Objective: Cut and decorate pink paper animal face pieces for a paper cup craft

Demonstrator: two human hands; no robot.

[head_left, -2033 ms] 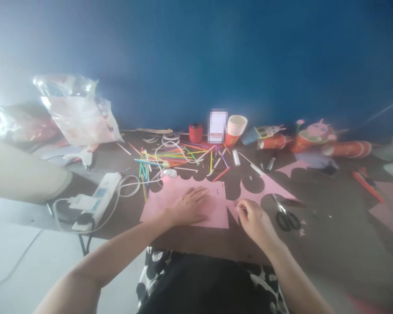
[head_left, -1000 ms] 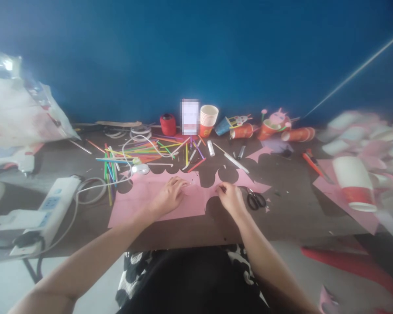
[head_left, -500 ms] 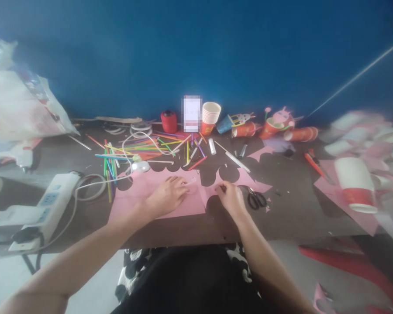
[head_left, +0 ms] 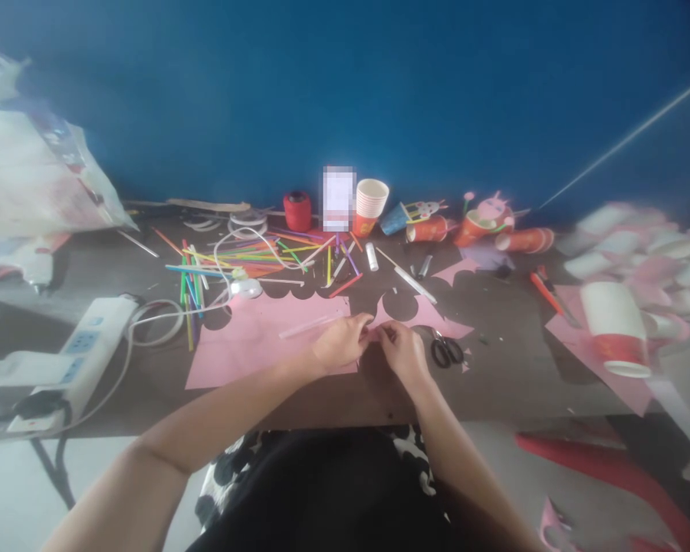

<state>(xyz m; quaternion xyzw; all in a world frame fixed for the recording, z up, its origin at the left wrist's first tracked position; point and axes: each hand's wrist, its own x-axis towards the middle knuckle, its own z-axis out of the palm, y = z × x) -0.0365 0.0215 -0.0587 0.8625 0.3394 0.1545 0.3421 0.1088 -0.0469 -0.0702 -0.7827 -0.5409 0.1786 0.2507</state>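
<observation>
A pink paper sheet with round bites cut along its far edge lies in front of me. My left hand is over its right end, thumb and fingers closed on pink paper there. Close beside it, my right hand pinches the same area of paper; the fingers hide the exact spot. To the right, a narrow cut-out pink paper part curves away from the fingers. A pale translucent strip lies on the sheet. Black-handled scissors rest just right of my right hand.
Coloured sticks, a white cable and a power strip lie to the left. Along the wall stand a red container and stacked paper cups. At right are a box cutter, a large cup and many piled cups.
My left hand has moved right from lying spread on the sheet and closed on the paper beside my right hand. The pale strip is now uncovered. My right hand has barely moved.
</observation>
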